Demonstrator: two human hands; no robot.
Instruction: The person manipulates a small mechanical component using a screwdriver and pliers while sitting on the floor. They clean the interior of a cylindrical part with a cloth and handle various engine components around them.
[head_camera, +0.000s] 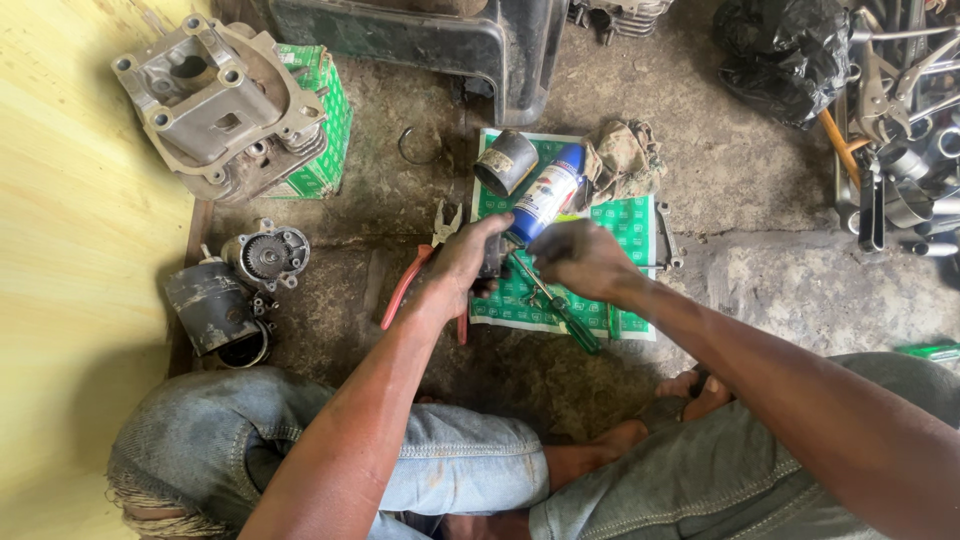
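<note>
The left hand (462, 268) clamps a dark part (492, 262), steadying it. The right hand (580, 258) grips a spray can (545, 195), nozzle angled down toward that part.

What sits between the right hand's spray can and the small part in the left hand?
Nothing visible does. The right hand tips the blue and white spray can toward the dark small part gripped by the left hand; the green-handled screwdriver lies lower, on the green sheet.
</note>
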